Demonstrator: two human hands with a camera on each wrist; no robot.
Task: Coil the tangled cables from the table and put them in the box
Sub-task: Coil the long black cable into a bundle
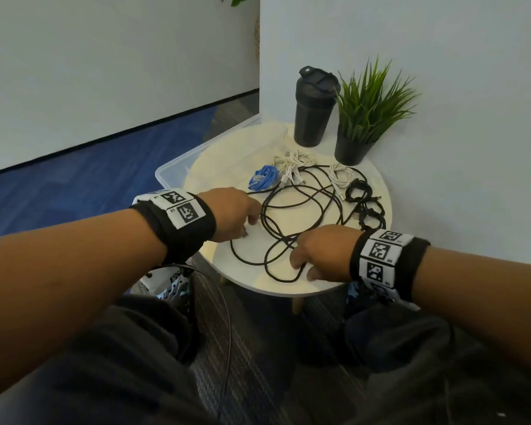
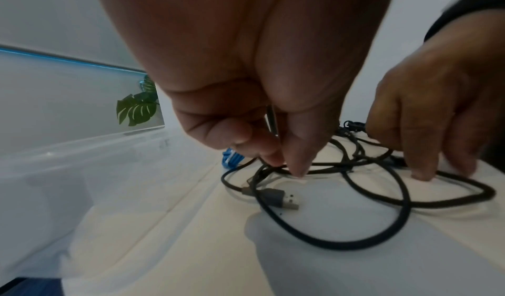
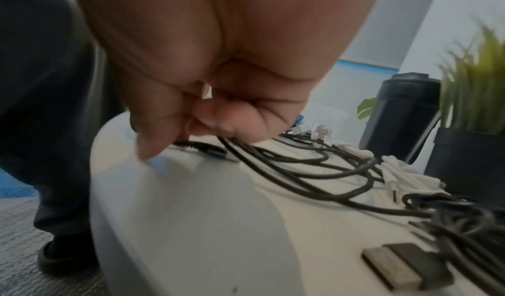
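Observation:
A long black cable (image 1: 304,194) lies in loose tangled loops across the round white table (image 1: 334,283). My left hand (image 2: 287,164) pinches one strand of it near the table's left edge, just above a grey USB plug (image 2: 281,199). At the front edge my right hand (image 3: 175,143) curls its fingers over several strands of the same cable (image 3: 300,171), thumb tip down on the table. A clear plastic box (image 1: 178,167) stands behind the table on the left, its inside mostly hidden.
A coiled blue cable (image 1: 262,177), white cables (image 1: 295,162) and small black bundles (image 1: 365,204) lie further back. A black tumbler (image 1: 314,108) and a potted plant (image 1: 362,124) stand at the far edge by the wall. My knees are below the table.

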